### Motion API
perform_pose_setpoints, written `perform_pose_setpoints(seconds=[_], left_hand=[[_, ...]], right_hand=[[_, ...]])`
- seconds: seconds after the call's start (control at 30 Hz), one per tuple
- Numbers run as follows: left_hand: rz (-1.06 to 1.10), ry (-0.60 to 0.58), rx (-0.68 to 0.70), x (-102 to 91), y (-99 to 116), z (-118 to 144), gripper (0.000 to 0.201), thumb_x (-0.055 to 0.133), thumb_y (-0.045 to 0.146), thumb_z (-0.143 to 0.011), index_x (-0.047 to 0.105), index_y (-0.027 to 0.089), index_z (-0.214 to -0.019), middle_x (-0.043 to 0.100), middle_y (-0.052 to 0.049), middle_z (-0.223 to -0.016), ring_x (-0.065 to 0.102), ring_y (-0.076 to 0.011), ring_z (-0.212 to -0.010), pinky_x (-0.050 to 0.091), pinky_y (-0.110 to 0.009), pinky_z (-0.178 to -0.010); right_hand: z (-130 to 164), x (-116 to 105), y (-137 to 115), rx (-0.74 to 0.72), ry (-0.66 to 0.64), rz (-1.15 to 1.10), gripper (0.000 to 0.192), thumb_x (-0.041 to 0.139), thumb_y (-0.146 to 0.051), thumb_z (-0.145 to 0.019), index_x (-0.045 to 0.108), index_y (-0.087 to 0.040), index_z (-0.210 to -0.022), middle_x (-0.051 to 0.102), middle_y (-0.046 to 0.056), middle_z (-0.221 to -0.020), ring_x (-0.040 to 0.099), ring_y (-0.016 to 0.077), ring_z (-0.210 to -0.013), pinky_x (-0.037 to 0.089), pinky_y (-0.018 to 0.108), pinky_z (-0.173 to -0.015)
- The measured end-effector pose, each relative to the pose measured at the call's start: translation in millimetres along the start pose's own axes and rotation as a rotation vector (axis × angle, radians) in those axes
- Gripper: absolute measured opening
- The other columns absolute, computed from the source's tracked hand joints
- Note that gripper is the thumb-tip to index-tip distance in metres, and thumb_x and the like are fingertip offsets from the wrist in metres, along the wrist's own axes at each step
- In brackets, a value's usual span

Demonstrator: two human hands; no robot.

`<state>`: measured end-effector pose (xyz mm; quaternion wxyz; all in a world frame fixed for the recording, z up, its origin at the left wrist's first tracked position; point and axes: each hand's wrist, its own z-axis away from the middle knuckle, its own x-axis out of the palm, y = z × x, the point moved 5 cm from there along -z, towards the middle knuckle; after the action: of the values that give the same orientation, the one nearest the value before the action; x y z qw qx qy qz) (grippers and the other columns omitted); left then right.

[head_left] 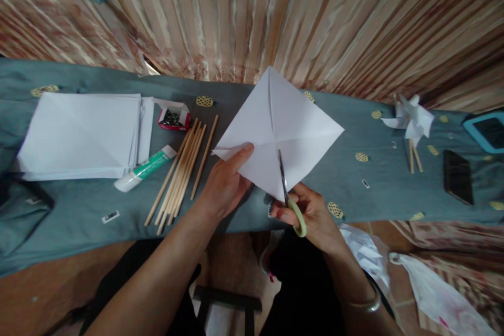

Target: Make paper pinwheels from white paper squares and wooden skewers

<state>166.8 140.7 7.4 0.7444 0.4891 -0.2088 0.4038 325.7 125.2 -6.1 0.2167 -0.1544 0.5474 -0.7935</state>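
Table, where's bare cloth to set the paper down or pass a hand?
The widest bare stretch of the table lies between the paper and the pinwheel. A narrower strip runs along the near edge, below the glue. The left is crowded: paper stack, pin box, sticks. The far right holds a phone.

The square sheet (283,126) is matt white paper with creases. The scissors (289,194) have glossy metal blades and smooth pale-green plastic handles. The sticks (181,173) are bare light wood (unpainted). The table cover (79,205) is matt grey-blue cloth; the curtain (252,10) is shiny cloth.
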Motion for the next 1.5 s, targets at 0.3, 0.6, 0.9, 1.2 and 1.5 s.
perform_pose_setpoints(seconds=[0.3, 0.6, 0.9, 1.2, 1.5], left_hand=[[0.004, 0.003, -0.002, 0.9, -0.5, 0.0, 0.008, 0.063, 0.016, -0.081, 0.067, 0.014, -0.088, 0.073, -0.005, -0.084, 0.068, -0.0229, -0.097, 0.054, -0.033, -0.085], [0.013, -0.01, -0.002, 0.3, -1.8, 0.4, 0.01, 0.065, 0.017, -0.08, 0.068, 0.017, -0.089, 0.074, -0.005, -0.091, 0.067, -0.0247, -0.104, 0.055, -0.035, -0.087], [0.015, -0.004, 0.009, -1.1, -1.8, -0.3, 0.011, 0.066, 0.018, -0.081, 0.069, 0.015, -0.091, 0.075, -0.006, -0.091, 0.068, -0.0246, -0.102, 0.056, -0.034, -0.087], [0.01, 0.018, 0.004, -0.7, -0.7, 0.5, 0.008, 0.065, 0.017, -0.081, 0.068, 0.015, -0.089, 0.074, -0.006, -0.09, 0.068, -0.0235, -0.101, 0.055, -0.035, -0.089], [-0.001, 0.02, 0.019, -2.3, -1.8, -0.7, 0.009, 0.064, 0.018, -0.082, 0.069, 0.015, -0.089, 0.074, -0.005, -0.087, 0.069, -0.0235, -0.098, 0.056, -0.033, -0.085]], right_hand=[[-0.8, -0.7, 7.7, 0.016, 0.002, -0.023, 0.05, 0.081, -0.055, -0.067, 0.063, -0.02, -0.098, 0.054, -0.005, -0.062, 0.042, 0.01, -0.055, 0.031, 0.026, -0.053], [-0.8, -0.5, 5.0, 0.025, 0.008, -0.005, 0.049, 0.082, -0.053, -0.065, 0.064, -0.021, -0.097, 0.047, -0.007, -0.058, 0.035, 0.009, -0.053, 0.025, 0.025, -0.05], [0.4, 0.2, 5.1, 0.0, -0.006, -0.008, 0.051, 0.079, -0.057, -0.068, 0.066, -0.022, -0.103, 0.048, -0.007, -0.06, 0.035, 0.009, -0.054, 0.026, 0.025, -0.051], [-0.1, 0.1, 5.6, 0.021, 0.021, 0.018, 0.051, 0.079, -0.056, -0.068, 0.067, -0.021, -0.103, 0.045, -0.008, -0.056, 0.033, 0.0086, -0.052, 0.027, 0.023, -0.049], [-1.2, 1.9, 1.0, -0.01, 0.051, -0.054, 0.035, 0.084, -0.046, -0.064, 0.067, -0.02, -0.081, 0.052, -0.007, -0.056, 0.038, 0.0069, -0.05, 0.032, 0.021, -0.049]])
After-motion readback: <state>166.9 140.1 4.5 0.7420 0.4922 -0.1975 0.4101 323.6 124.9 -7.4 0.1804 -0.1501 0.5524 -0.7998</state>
